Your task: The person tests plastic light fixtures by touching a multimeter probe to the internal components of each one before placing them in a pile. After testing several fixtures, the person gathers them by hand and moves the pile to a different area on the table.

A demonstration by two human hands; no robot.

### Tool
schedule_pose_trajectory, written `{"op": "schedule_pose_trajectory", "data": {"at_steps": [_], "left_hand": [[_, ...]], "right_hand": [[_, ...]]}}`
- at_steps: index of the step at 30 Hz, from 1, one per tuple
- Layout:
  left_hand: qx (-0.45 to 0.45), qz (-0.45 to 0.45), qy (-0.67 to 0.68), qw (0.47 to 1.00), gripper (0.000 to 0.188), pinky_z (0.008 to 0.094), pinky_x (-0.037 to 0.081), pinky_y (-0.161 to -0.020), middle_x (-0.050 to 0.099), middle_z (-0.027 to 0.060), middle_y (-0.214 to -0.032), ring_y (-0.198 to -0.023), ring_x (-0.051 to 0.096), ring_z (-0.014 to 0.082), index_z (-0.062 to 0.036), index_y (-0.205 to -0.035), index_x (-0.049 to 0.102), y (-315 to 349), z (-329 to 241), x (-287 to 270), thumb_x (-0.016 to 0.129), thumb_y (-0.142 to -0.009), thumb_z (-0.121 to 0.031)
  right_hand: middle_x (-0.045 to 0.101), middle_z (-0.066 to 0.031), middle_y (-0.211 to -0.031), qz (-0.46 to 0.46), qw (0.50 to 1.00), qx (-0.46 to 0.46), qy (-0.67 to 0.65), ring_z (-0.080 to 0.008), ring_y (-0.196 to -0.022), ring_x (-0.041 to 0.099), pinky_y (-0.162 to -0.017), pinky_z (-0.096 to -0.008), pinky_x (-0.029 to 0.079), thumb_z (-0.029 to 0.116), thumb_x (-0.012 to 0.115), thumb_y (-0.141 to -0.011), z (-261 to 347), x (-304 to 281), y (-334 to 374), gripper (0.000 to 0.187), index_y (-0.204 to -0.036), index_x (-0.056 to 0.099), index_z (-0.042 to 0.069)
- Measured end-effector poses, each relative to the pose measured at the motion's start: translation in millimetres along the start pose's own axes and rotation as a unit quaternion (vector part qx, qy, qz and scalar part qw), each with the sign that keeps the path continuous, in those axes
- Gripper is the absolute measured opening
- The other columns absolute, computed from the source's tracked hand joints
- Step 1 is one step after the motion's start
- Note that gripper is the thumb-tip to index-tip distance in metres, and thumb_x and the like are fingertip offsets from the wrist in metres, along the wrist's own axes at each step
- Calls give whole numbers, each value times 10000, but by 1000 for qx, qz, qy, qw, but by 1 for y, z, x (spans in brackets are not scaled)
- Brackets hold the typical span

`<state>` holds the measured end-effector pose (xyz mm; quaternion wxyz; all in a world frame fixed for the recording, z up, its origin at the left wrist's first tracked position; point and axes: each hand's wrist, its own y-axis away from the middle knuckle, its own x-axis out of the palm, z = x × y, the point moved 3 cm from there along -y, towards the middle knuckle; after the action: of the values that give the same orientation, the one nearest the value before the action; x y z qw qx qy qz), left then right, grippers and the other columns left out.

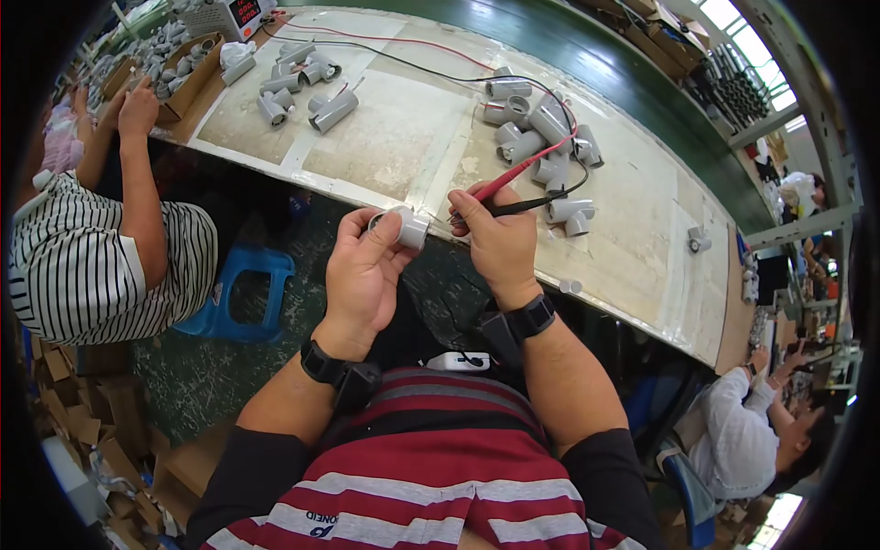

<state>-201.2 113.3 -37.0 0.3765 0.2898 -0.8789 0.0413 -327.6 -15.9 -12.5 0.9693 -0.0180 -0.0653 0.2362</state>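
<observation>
My left hand (360,282) grips a grey cylindrical plastic housing (413,230) by the table's near edge, its end turned toward my right hand. In my right hand (504,249) are a red test probe (510,177) and a black test probe (527,204), pinched together with their tips pointing at the housing. A small gap appears between tips and housing; whether a thin wire bridges it I cannot tell. Just beyond my right hand lies a pile of similar grey housings (523,145). More grey housings (334,110) rest farther left on the table.
Red and black leads run across the worktable (385,174) to a power supply (222,16) at the far left. A carton of grey parts (191,78) stands near it. One person in stripes sits left by a blue stool (240,291); another sits right.
</observation>
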Motion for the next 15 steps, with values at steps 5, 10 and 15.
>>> {"op": "schedule_pose_trajectory", "data": {"at_steps": [5, 10, 15], "left_hand": [[-86, -50, 137, 986, 302, 430, 514, -1038, 625, 133, -1230, -1147, 618, 259, -49, -1244, 574, 9, -1, 10, 660, -1019, -230], [-130, -59, 224, 964, 279, 451, 488, -1097, 618, 151, -1230, -1163, 604, 288, -20, -1169, 608, 8, 3, 6, 654, -1007, -242], [-126, -59, 228, 964, 292, 449, 490, -1099, 619, 163, -1226, -1165, 605, 296, -12, -1173, 608, 8, 3, 5, 646, -1004, -247]], "right_hand": [[713, -49, -798, 0, 1000, 6, 21, -99, -649, 644, -588, -243, 517, 140, 775, -943, -2, 4, -2, 173, -982, 693, -7], [713, -48, -789, 15, 999, -7, 50, -92, -654, 643, -588, -241, 513, 134, 778, -938, -5, 7, -2, 171, -974, 694, -10], [710, -43, -779, 25, 996, -28, 77, -90, -648, 642, -581, -238, 509, 130, 785, -930, -6, 11, -1, 173, -960, 694, -14]]}}
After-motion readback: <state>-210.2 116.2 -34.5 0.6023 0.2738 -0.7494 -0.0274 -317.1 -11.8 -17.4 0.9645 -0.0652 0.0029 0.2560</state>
